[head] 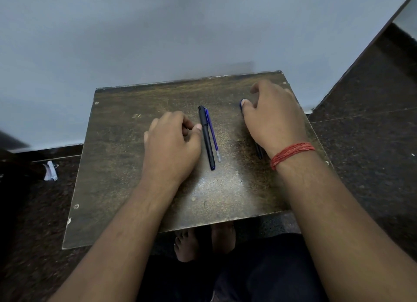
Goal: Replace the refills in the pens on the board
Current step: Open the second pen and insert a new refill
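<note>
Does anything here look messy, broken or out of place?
Little stands out. A crumpled white scrap lies on the floor left of the board, whose surface is scratched and worn. The black pen and blue refill lie neatly side by side. The right hand hides most of another pen.

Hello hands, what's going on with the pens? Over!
Left hand beside black pen, grip empty. Right hand covers second pen, hold unclear. Blue refill loose on board. Nothing blocking.

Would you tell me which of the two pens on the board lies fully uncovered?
The black pen mid-board, beside the blue refill; the other pen lies mostly hidden under the right hand.
</note>
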The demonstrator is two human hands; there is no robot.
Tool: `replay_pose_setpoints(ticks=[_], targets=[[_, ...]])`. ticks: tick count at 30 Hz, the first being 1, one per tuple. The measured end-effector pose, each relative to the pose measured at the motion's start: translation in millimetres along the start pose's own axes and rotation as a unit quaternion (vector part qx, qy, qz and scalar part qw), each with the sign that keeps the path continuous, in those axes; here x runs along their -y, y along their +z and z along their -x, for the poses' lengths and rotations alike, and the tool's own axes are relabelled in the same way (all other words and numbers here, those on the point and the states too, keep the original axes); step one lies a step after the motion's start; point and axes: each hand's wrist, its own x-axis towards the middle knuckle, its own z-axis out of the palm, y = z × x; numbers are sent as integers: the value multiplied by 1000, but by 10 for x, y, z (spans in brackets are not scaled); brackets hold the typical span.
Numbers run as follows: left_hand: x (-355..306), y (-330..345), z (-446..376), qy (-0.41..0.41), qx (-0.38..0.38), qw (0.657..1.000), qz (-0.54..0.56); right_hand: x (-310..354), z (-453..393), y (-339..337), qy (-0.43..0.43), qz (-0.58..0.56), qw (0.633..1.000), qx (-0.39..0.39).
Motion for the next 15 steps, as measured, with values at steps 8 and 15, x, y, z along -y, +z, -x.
replay_pose_setpoints(ticks=[8, 15], targets=[[-90, 86, 32, -3, 61, 993, -99, 71, 8, 68, -3, -86, 996, -9], [-111, 73, 31, -23, 68, 986, -149, 68, 8, 84, -6, -112, 994, -9]])
